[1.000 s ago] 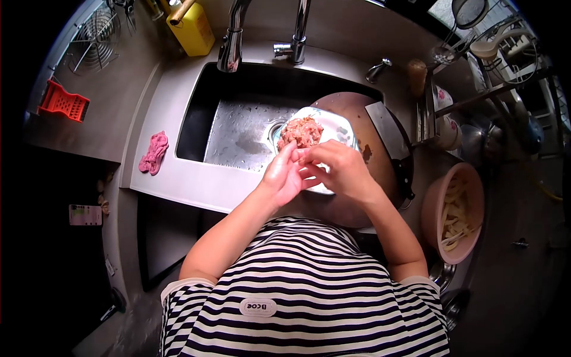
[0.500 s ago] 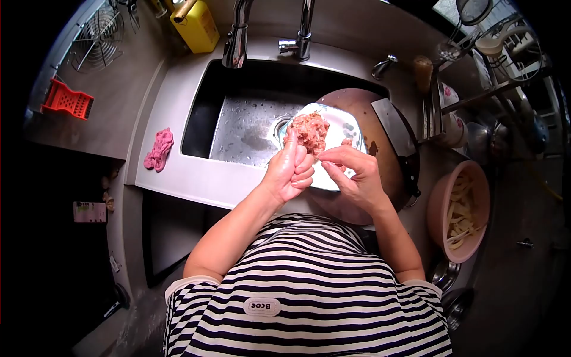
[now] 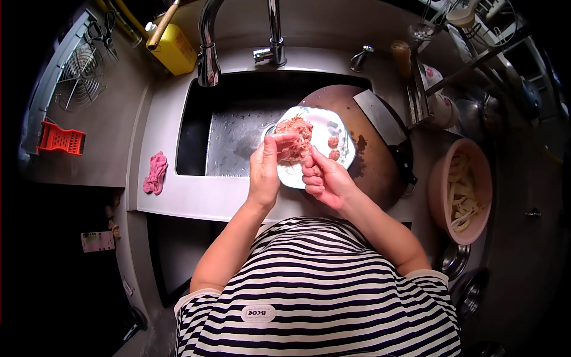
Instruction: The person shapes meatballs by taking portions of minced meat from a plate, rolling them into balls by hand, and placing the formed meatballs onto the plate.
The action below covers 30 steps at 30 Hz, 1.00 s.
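Minced pink meat (image 3: 295, 126) is heaped on the left side of a white plate (image 3: 321, 126), and two small meat balls (image 3: 333, 147) sit on its right. The plate rests on a round brown board (image 3: 372, 172) that overlaps the sink. At the plate's left edge is my left hand (image 3: 266, 166), its fingers stretched out over the lower part of the meat. My right hand (image 3: 326, 178) is closed at the plate's near edge, thumb against its curled fingers beside the meat. What it holds, if anything, I cannot make out.
A cleaver (image 3: 380, 119) lies on the board's right side. The steel sink (image 3: 232, 134) has a faucet (image 3: 208, 62) behind it. A pink cloth (image 3: 155, 172) is on the left counter, and a pink bowl (image 3: 439, 189) of pale strips stands at the right.
The left hand has opened from a curled shape. The right hand has moved left and closed, uncovering the two meat balls. The camera view has shifted slightly.
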Motion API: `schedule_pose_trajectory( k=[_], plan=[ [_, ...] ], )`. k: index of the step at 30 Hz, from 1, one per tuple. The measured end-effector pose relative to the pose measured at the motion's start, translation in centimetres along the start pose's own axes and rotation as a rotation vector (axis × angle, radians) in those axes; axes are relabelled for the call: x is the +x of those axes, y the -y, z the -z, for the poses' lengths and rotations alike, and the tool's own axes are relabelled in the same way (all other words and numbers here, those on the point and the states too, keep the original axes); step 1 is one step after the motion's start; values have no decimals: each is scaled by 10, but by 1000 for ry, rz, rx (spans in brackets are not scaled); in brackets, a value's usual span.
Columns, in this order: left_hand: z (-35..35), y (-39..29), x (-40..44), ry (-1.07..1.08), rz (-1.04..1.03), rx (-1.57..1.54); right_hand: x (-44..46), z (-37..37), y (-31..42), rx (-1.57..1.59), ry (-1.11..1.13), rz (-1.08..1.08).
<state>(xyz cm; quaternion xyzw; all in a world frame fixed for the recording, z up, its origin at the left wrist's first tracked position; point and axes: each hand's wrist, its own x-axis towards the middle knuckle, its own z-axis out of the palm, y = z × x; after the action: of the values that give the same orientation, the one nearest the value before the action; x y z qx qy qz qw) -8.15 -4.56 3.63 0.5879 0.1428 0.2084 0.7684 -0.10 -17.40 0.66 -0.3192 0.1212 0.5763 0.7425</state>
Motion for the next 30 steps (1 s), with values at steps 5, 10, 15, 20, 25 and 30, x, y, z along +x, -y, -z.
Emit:
schedule_pose_trajectory(
  k=[5, 10, 15, 20, 25, 30],
  plan=[
    [23, 9, 1, -99, 53, 26, 26, 18, 53, -699, -43, 500],
    [29, 15, 0, -140, 80, 53, 50, 36, 103, -1989, -212, 769],
    [33, 15, 0, -214, 61, 45, 57, 37, 109, -2281, -65, 744],
    [43, 19, 0, -203, 51, 80, 52, 39, 112, -2232, -110, 808],
    [46, 28, 4, -227, 83, 109, 34, 12, 97, -1953, -34, 801],
    [42, 40, 8, -210, 116, 71, 36, -10, 43, -1880, 125, 1102]
  ],
)
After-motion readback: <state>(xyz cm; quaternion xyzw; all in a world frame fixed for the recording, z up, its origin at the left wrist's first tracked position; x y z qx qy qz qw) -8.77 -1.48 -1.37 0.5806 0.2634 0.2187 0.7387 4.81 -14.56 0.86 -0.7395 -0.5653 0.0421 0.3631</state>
